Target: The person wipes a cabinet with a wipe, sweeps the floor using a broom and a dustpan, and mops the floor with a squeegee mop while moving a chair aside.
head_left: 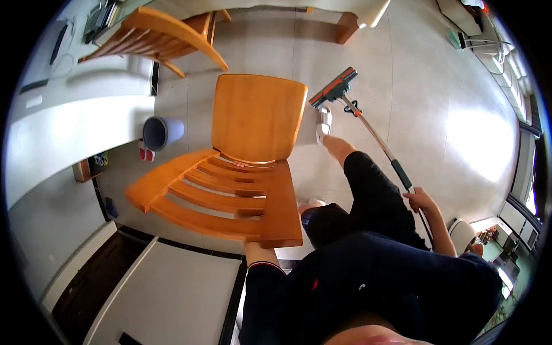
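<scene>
A wooden chair (259,115) with a slatted back stands tilted toward me on my left side. My left arm reaches behind its backrest, and the fingertips of my left hand (240,164) curl around the chair between the slats and the seat; most of that hand is hidden. In my right hand (421,199), fingers wrapped, is the long handle of a sponge mop (374,132). Its grey and orange head (333,87) is by the floor ahead, close to my slippered foot (324,123).
Another wooden chair (167,37) is at a desk on the upper left. A grey bin (163,133) and red slippers (146,152) are on the floor at left. A white-covered table (287,6) is at the top, and a pale sofa (494,63) lines the right.
</scene>
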### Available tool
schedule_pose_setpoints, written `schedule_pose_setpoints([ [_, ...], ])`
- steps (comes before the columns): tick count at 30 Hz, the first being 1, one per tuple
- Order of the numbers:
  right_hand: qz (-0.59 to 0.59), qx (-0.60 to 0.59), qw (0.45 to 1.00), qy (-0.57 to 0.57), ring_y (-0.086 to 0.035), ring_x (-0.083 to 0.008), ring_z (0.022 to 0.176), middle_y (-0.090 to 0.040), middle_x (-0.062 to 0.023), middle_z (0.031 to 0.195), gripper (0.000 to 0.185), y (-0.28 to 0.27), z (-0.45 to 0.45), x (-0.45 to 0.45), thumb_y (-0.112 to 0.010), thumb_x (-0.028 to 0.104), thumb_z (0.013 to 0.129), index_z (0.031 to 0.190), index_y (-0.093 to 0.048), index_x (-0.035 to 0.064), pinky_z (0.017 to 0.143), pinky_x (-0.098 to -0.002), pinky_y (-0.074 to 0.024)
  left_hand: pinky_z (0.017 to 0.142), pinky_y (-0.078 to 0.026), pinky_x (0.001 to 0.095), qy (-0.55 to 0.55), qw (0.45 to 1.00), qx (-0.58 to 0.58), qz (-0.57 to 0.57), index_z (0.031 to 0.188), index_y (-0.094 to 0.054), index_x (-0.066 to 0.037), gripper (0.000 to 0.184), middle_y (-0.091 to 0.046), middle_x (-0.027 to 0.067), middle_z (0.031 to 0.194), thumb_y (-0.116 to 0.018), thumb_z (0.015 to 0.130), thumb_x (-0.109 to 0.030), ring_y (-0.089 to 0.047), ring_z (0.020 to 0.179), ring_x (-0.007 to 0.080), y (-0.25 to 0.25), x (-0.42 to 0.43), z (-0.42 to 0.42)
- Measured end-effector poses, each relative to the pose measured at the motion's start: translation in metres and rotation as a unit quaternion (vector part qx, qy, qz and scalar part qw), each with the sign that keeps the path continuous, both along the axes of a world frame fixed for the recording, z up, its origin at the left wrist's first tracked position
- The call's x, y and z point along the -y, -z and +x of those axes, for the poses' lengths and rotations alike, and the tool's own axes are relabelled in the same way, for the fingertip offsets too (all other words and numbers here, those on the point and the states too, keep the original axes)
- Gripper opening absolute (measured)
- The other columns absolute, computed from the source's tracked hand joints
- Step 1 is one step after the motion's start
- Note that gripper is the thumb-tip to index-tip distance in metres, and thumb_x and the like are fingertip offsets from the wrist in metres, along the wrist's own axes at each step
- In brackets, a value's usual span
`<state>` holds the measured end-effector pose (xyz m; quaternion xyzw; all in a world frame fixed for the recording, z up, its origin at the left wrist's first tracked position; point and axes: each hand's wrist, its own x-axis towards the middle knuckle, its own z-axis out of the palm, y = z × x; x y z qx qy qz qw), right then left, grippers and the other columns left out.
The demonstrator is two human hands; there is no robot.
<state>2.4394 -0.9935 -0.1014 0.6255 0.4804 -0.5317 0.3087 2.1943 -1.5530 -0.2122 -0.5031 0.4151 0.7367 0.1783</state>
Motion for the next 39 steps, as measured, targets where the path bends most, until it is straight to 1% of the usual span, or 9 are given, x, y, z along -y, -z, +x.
schedule_pose_setpoints([
  [10, -0.023, 0.008, 0.999, -0.024, -0.035, -0.0055, 0.036, -0.037, 0.0029, 0.049, 0.026, -0.048, 0.06, 0.107, -0.064, 0.013, 0.082, 0.071, -0.041, 0.0114, 0.031, -0.0241, -0.0264, 0.087, -0.044, 0.0429, -0.075, 0.997, 0.007, -0.011, 0.125, -0.045, -0.011, 0.05, -0.054, 0.0065, 0.115, -0.045, 0.09, -0.046, -0.051, 0.101, 0.0229, -0.007, 0.209, 0.231],
  [17, -0.13, -0.029, 0.99, -0.041, -0.032, -0.0022, 0.036, -0.037, 0.0074, 0.049, 0.026, -0.036, 0.111, 0.13, -0.06, 0.019, 0.087, 0.068, -0.042, 0.014, 0.031, -0.02, -0.0253, 0.086, -0.044, 0.0426, -0.125, 0.992, 0.007, 0.012, 0.124, -0.047, -0.011, 0.047, -0.054, 0.0061, 0.115, -0.045, 0.09, -0.044, -0.051, 0.101, 0.0228, 0.046, 0.29, 0.346],
  [26, -0.257, -0.071, 0.964, -0.008, -0.032, 0.0015, 0.041, -0.035, 0.01, 0.053, 0.025, -0.027, 0.094, 0.144, -0.054, 0.016, 0.091, 0.069, -0.044, 0.015, 0.036, -0.0163, -0.0223, 0.084, -0.045, 0.0422, -0.165, 0.986, 0.014, 0.034, 0.122, -0.048, -0.012, 0.044, -0.055, 0.0055, 0.116, -0.046, 0.09, -0.042, -0.051, 0.101, 0.0225, 0.129, 0.31, 0.365],
  [29, -0.21, -0.027, 0.977, 0.015, -0.031, 0.0019, 0.04, -0.035, 0.0102, 0.053, 0.023, -0.028, 0.102, 0.145, -0.058, 0.016, 0.088, 0.069, -0.044, 0.0149, 0.034, -0.0155, -0.0211, 0.084, -0.045, 0.0421, -0.152, 0.987, 0.004, 0.054, 0.122, -0.049, -0.012, 0.043, -0.055, 0.0054, 0.116, -0.046, 0.09, -0.041, -0.05, 0.101, 0.0224, 0.155, 0.272, 0.364],
  [34, -0.178, -0.004, 0.982, 0.067, -0.033, 0.0003, 0.039, -0.037, 0.0077, 0.052, 0.022, -0.03, 0.115, 0.126, -0.061, 0.015, 0.085, 0.069, -0.046, 0.0119, 0.032, -0.0154, -0.026, 0.083, -0.045, 0.0419, -0.032, 0.978, -0.052, 0.199, 0.121, -0.05, -0.012, 0.041, -0.055, 0.0051, 0.116, -0.047, 0.091, -0.04, -0.05, 0.1, 0.0223, 0.175, 0.131, 0.376],
  [36, -0.242, -0.043, 0.964, 0.096, -0.034, -0.0023, 0.039, -0.035, 0.0067, 0.052, 0.028, -0.016, 0.117, 0.102, -0.061, 0.019, 0.086, 0.064, -0.045, 0.0127, 0.033, -0.0187, -0.0274, 0.085, -0.045, 0.0382, 0.147, 0.984, 0.076, 0.066, 0.115, -0.054, -0.008, 0.039, -0.058, 0.0067, 0.11, -0.046, 0.091, -0.038, -0.053, 0.099, 0.0236, 0.141, 0.057, 0.382],
  [37, -0.251, -0.046, 0.961, 0.103, -0.034, -0.0023, 0.039, -0.035, 0.0067, 0.052, 0.028, -0.01, 0.116, 0.097, -0.061, 0.019, 0.086, 0.064, -0.045, 0.0127, 0.033, -0.0187, -0.0274, 0.087, -0.044, 0.0345, 0.301, 0.929, 0.204, -0.068, 0.108, -0.058, -0.004, 0.038, -0.06, 0.0084, 0.104, -0.045, 0.092, -0.036, -0.056, 0.098, 0.0249, 0.125, 0.023, 0.393],
  [38, -0.195, -0.056, 0.978, 0.05, -0.032, -0.0023, 0.037, -0.034, 0.0072, 0.05, 0.033, 0.0, 0.113, 0.091, -0.06, 0.024, 0.088, 0.063, -0.04, 0.0145, 0.032, -0.0195, -0.0251, 0.087, -0.043, 0.0368, 0.369, 0.892, 0.047, -0.256, 0.105, -0.058, 0.001, 0.039, -0.061, 0.0095, 0.1, -0.048, 0.089, -0.034, -0.057, 0.094, 0.0273, 0.124, 0.007, 0.4],
  [39, -0.138, -0.063, 0.988, -0.004, -0.03, -0.0022, 0.036, -0.034, 0.0077, 0.048, 0.039, 0.012, 0.107, 0.083, -0.059, 0.029, 0.089, 0.062, -0.034, 0.0164, 0.03, -0.0204, -0.0227, 0.087, -0.043, 0.0363, 0.428, 0.855, 0.039, -0.292, 0.107, -0.057, 0.001, 0.038, -0.061, 0.0136, 0.102, -0.051, 0.088, -0.031, -0.056, 0.096, 0.0277, 0.1, -0.009, 0.382],
])
